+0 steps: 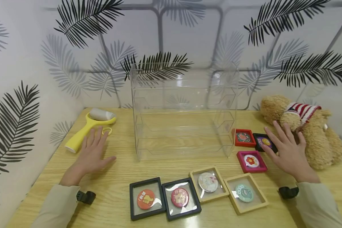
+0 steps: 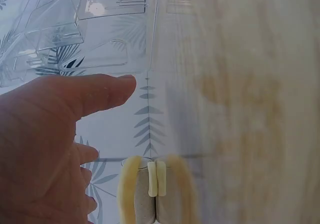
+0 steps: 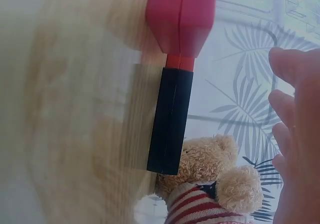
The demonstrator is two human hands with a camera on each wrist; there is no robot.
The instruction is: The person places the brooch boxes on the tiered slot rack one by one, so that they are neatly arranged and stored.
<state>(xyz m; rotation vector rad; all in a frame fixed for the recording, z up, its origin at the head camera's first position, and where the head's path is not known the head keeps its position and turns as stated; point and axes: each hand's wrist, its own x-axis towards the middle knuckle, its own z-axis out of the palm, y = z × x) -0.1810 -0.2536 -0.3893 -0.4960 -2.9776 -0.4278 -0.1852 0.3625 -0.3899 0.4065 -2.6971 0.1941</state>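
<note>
My left hand [image 1: 92, 155] lies palm down at the left of the wooden table, fingers spread and holding nothing. Just beyond its fingertips are a lint roller [image 1: 81, 136] with a yellow handle and grey roll, and a small yellow ring [image 1: 110, 132]. Over on the right, my right hand [image 1: 292, 155] is also spread and empty. Its fingers overlap a small black badge frame [image 1: 257, 142] and the edge of a teddy bear [image 1: 316, 142] in a striped top. Red [image 1: 244, 144] and magenta [image 1: 262, 168] badge frames sit left of that hand.
A clear acrylic tiered rack [image 1: 185, 138] stands mid-table near the patterned curtain [image 1: 188, 34]. In front of it lie two larger black badge frames [image 1: 134, 209] [image 1: 185, 216] and two wood-coloured ones [image 1: 196, 186] [image 1: 253, 207].
</note>
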